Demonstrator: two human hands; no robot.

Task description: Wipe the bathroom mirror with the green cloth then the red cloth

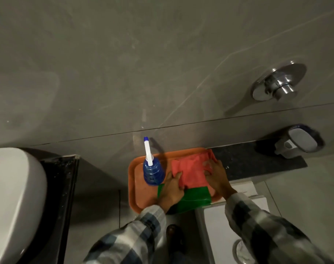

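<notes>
On the orange tray [133,187], against the grey tiled wall [124,63], your red cloth [189,173] lies loosely folded across the far right portion, one corner draped over the tray's back rim. Its near edge overlaps the green cloth [195,197], which lies flat beneath it and hangs slightly past the tray's near edge. Your left hand [172,189] rests on the left side of the red cloth, fingers bent and pinching its edge, with the heel of the hand over the green cloth. Your right hand [216,177] is on the right side of the red cloth, fingers curled into the fabric and gripping it. Both sleeves are plaid.

Just beside the left hand, on the same tray, stands a blue spray bottle [153,172] with a long white nozzle tipped in blue, upright. The tray sits at the left end of a dark stone ledge [248,162]. At the ledge's far right end rests a soap dish [299,142]. Above it, a chrome flush valve [278,82] is mounted on the wall. A white toilet cistern [13,197] occupies the left edge of view. The mirror itself is not visible from this angle.
</notes>
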